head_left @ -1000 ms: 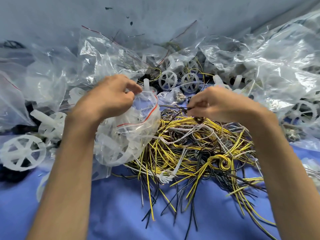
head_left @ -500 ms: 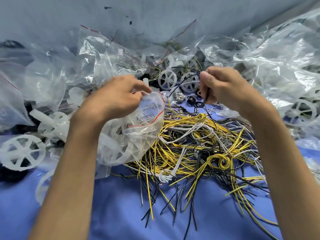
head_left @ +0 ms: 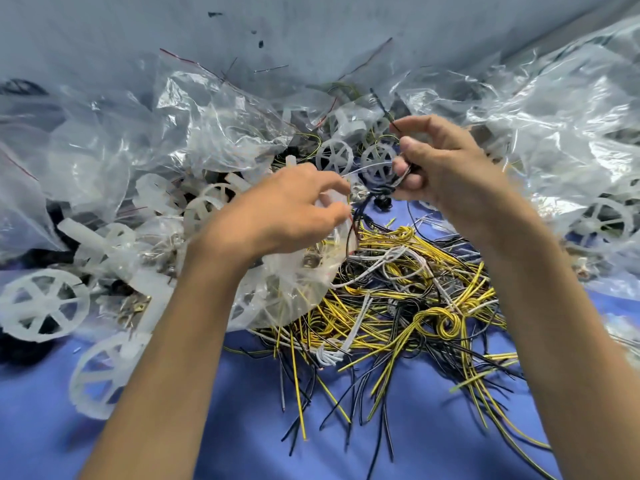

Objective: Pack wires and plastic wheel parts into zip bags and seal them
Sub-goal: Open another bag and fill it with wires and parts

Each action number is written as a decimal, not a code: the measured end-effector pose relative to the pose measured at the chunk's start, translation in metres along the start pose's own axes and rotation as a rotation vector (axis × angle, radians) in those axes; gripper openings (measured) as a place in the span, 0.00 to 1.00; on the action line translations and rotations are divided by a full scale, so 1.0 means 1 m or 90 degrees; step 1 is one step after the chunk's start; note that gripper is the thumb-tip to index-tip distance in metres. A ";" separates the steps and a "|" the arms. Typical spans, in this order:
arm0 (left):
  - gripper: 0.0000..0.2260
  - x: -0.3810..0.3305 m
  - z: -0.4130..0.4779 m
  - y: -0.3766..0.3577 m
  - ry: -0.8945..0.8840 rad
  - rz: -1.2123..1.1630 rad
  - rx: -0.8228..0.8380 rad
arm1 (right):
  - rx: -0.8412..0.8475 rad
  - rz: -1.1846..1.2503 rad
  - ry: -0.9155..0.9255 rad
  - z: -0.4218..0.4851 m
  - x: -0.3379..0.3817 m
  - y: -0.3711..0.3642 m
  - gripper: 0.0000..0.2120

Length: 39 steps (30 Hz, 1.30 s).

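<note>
At mid-frame, zip bag (head_left: 294, 289): left hand (head_left: 277, 216) pinches its mouth.
Right hand (head_left: 446, 168): grips dark wire (head_left: 379, 195).
Advice: feed it coiled, mouth wide.

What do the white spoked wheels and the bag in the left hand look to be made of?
Spoked wheels: likely moulded plastic, milky and translucent, with a matte finish. Zip bag in the left hand: thin clear plastic film, glossy and crinkled, contents showing through.

Underneath, a blue cloth (head_left: 242, 427). Behind, a grey surface (head_left: 104, 29) with a few dark specks (head_left: 260, 43). At the left, small metal pieces (head_left: 136, 306) and a dark heap (head_left: 20, 351).
</note>
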<state>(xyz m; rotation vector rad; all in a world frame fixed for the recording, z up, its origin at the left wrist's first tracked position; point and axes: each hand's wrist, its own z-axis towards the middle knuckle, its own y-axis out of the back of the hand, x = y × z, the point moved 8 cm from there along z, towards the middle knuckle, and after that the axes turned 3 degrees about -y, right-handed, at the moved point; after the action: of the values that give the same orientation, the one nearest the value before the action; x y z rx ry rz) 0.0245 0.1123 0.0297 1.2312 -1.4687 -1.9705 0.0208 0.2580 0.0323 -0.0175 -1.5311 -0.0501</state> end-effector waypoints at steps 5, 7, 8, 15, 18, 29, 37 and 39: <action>0.18 -0.004 0.001 -0.001 -0.023 0.026 -0.015 | 0.048 -0.038 0.010 -0.004 0.001 -0.019 0.19; 0.14 -0.003 0.001 0.002 -0.030 0.009 -0.043 | 0.061 -0.050 0.013 -0.004 0.000 -0.023 0.16; 0.11 -0.002 0.001 0.003 -0.032 -0.001 -0.058 | 0.067 -0.057 0.010 -0.005 0.000 -0.023 0.14; 0.04 -0.001 0.002 0.006 -0.019 -0.037 -0.101 | -0.105 -0.590 0.176 -0.005 0.017 -0.013 0.20; 0.05 0.001 0.001 0.010 -0.005 -0.048 -0.128 | 0.000 -0.565 0.276 -0.011 0.025 -0.029 0.16; 0.12 0.006 -0.002 0.025 0.074 -0.036 -0.302 | 0.189 -0.693 0.124 -0.024 -0.003 -0.058 0.48; 0.18 0.016 -0.001 0.028 0.099 -0.084 -0.296 | 0.079 -0.751 0.151 -0.015 -0.004 -0.057 0.13; 0.16 0.018 -0.002 0.027 0.103 -0.110 -0.285 | 0.078 -0.733 0.165 -0.015 0.001 -0.051 0.13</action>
<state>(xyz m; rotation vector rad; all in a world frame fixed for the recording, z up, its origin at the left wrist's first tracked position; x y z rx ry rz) 0.0116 0.0879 0.0469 1.3031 -0.8060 -2.0998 0.0333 0.2064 0.0312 0.9325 -1.1085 -0.8354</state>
